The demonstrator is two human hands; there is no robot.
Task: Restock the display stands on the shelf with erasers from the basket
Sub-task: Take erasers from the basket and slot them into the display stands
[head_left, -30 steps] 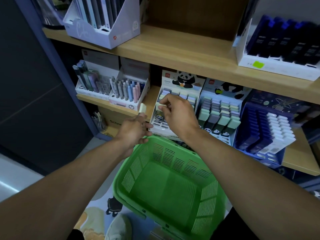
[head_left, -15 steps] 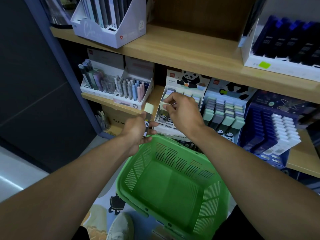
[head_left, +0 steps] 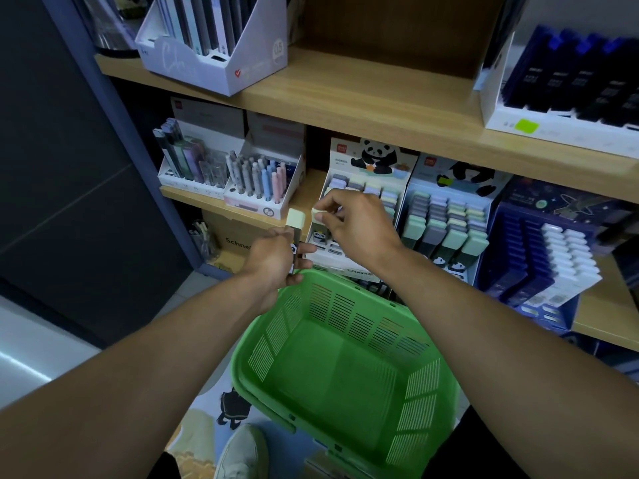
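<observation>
A green plastic basket (head_left: 345, 371) sits nearest. Above its rim, the left hand (head_left: 273, 259) grips an upright pale-yellow eraser (head_left: 295, 223). Just beyond, the right hand (head_left: 359, 229) pinches another eraser (head_left: 317, 214) at the panda display stand (head_left: 366, 188) on the wooden shelf (head_left: 380, 112).

My corner of the shop

I stand by wooden shelves (head_left: 363, 108) in a blue frame (head_left: 145, 160). A dark wall (head_left: 69, 167) is beside me, and a picture mat (head_left: 207, 430) covers the floor.
</observation>
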